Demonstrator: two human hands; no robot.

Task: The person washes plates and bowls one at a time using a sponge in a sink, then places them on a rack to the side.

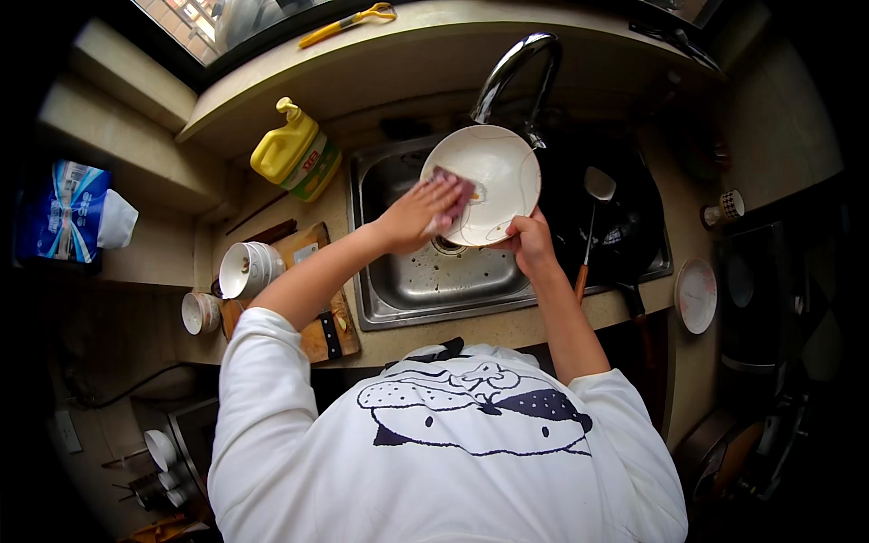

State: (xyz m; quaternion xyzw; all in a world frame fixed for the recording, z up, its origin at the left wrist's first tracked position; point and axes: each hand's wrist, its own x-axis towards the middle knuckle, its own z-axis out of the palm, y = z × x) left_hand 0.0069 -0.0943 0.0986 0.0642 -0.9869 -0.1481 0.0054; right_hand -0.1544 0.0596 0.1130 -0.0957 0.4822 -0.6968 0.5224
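My left hand [422,209] presses a pinkish-purple cloth [462,193] flat against the inside of a white plate [501,159] with thin curved lines. A small orange-brown spot shows on the plate beside the cloth. My right hand [531,241] grips the plate's lower right rim, thumb on top and fingers underneath. The plate is tilted above the stainless steel sink [451,278], whose floor bears scattered food bits; it partly hides the drain. Behind the plate rises a chrome faucet [523,51].
A black wok [624,224] with a metal spatula [599,185] lies right of the sink. Leftward are a yellow detergent jug [288,153], stacked bowls [244,271], a cutting board [346,339] and a cleaver handle [330,334]. Another plate [696,296] lies at right; a yellow peeler [339,26] is on the ledge.
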